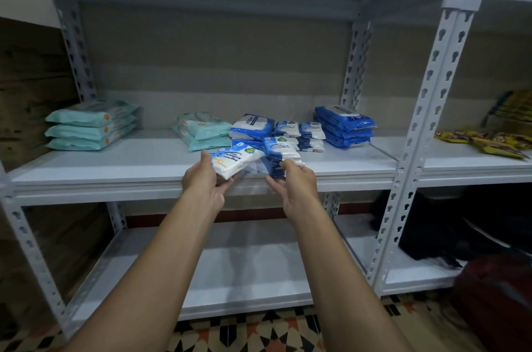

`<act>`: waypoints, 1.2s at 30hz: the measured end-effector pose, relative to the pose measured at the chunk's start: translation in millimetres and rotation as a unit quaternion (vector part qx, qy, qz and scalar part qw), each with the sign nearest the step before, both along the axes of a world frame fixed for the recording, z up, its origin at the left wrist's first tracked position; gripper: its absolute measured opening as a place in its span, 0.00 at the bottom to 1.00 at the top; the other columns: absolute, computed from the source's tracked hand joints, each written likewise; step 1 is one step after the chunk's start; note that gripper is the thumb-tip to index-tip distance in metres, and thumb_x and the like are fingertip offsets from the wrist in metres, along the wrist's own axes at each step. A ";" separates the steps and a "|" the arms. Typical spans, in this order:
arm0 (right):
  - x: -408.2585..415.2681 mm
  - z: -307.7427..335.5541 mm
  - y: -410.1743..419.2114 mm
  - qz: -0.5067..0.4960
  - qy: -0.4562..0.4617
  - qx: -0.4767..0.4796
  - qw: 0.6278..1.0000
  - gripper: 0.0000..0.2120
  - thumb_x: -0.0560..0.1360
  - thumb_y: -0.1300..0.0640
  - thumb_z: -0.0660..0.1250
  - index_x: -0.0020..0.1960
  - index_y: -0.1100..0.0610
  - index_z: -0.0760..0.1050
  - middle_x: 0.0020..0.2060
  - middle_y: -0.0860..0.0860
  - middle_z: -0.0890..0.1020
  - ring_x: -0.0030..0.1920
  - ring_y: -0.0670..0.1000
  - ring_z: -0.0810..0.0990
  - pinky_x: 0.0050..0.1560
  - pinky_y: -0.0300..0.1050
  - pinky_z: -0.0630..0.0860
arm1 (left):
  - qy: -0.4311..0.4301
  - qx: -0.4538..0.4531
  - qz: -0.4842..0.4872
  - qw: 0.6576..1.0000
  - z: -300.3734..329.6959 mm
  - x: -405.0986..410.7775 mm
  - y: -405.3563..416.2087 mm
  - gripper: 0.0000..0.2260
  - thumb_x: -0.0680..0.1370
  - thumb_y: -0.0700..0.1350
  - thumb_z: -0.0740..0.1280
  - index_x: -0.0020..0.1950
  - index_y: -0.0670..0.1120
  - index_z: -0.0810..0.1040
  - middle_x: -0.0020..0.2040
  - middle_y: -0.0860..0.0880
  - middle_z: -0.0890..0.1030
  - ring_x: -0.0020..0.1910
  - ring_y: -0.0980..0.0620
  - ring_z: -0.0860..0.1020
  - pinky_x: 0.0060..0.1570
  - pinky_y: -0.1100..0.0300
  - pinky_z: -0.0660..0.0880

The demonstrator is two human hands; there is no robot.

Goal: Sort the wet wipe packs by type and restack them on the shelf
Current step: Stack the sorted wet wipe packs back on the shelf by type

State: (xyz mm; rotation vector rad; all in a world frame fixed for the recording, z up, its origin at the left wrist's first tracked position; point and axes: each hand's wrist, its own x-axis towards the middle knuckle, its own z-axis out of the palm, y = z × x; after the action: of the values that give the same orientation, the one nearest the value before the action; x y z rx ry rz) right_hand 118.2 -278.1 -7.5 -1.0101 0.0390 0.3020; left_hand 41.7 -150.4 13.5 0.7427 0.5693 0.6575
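Observation:
My left hand (205, 179) holds a small white-and-blue wipe pack (236, 161) tilted just above the front of the white middle shelf (115, 167). My right hand (293, 181) grips a short stack of the same small packs (280, 157) at the shelf's front edge. Behind them lie more small white-and-blue packs (299, 132) and a larger white-and-blue pack (252, 125). Three mint-green packs (90, 128) are stacked at the far left. A second mint-green pile (203, 132) sits mid-shelf. Dark blue packs (344, 125) are stacked at the right.
Slotted white uprights (423, 109) frame the bay. Yellow snack packets (489, 143) lie on the neighbouring shelf to the right. Dark bags (449, 233) and a red one (501, 300) sit low right. The bottom shelf (230, 274) stands over a patterned tile floor.

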 end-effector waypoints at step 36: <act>5.4 1.0 11.8 0.052 -0.167 -0.176 0.969 0.31 0.74 0.46 0.75 0.66 0.38 0.58 0.61 0.55 0.78 0.53 0.57 0.85 0.42 0.52 0.86 | 0.102 0.251 -0.088 0.959 -12.6 4.5 -3.1 0.18 0.87 0.54 0.53 0.71 0.46 0.70 0.57 0.42 0.82 0.45 0.41 0.85 0.44 0.48 0.83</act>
State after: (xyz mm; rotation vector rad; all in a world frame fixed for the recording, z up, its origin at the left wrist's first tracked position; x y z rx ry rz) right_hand 123.6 -266.3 -6.5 -1.4086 -0.2760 0.2198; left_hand 46.2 -153.6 0.9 1.3347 0.5210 0.5661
